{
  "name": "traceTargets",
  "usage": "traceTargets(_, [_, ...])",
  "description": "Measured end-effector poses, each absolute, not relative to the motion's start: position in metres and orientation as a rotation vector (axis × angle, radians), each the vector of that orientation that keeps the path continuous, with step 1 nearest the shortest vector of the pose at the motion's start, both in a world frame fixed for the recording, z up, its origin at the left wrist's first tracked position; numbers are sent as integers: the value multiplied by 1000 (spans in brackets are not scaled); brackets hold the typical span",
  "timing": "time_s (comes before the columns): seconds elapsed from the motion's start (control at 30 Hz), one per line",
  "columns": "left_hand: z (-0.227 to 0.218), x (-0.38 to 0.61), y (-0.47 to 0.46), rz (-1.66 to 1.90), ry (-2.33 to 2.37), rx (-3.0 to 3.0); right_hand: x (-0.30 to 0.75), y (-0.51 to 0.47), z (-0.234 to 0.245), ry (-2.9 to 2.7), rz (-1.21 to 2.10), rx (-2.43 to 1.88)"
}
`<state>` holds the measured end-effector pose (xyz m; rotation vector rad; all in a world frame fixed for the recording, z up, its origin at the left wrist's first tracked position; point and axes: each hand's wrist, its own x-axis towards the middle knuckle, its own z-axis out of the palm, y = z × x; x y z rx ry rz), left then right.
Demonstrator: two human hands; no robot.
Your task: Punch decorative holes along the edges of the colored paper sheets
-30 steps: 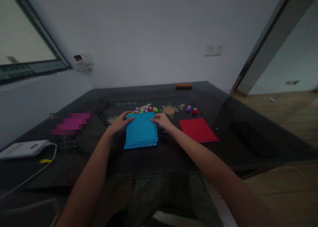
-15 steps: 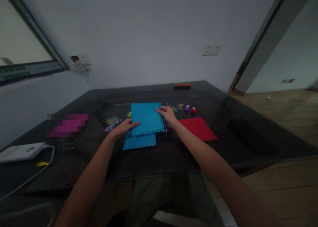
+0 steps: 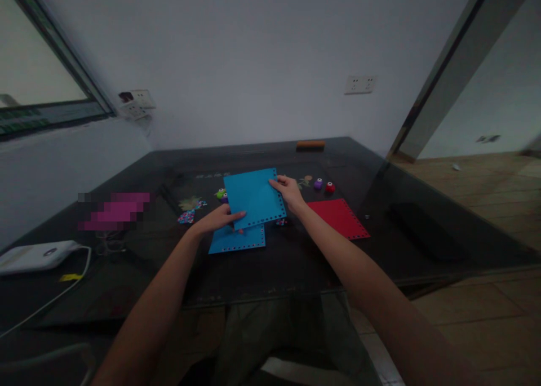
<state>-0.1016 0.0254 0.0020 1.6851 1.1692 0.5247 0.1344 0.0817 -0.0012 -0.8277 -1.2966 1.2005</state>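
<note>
My right hand (image 3: pixel 289 191) pinches the right edge of a blue sheet (image 3: pixel 253 197) with punched holes along its border and holds it lifted and tilted above the table. Its lower left corner meets my left hand (image 3: pixel 220 220), whose fingers lie stretched out flat on a second blue sheet (image 3: pixel 236 239) lying on the dark table (image 3: pixel 296 256). A red punched sheet (image 3: pixel 338 218) lies to the right of my right hand.
Small punches lie nearby: green (image 3: pixel 220 193), purple (image 3: pixel 318 183) and red (image 3: pixel 329 187). Coloured scraps (image 3: pixel 186 216) sit left of my left hand. A white device with a cable (image 3: pixel 40 255) lies far left, a brown block (image 3: pixel 310 145) at the back edge.
My right hand has lifted the top blue sheet off the stack, up and to the right, and tilted it. My left hand slid inward onto the lower sheet, uncovering part of it.
</note>
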Motion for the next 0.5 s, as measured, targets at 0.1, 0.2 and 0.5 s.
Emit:
traceTargets(0.1, [0, -103, 27, 524, 1163, 1670, 135, 79, 2, -1290, 1193, -800])
traceTargets(0.2, [0, -102, 26, 516, 1163, 1637, 135, 77, 4, -1302, 1186, -793])
traceTargets(0.5, [5, -97, 22, 563, 1159, 1592, 136, 73, 10, -1410, 1024, -876])
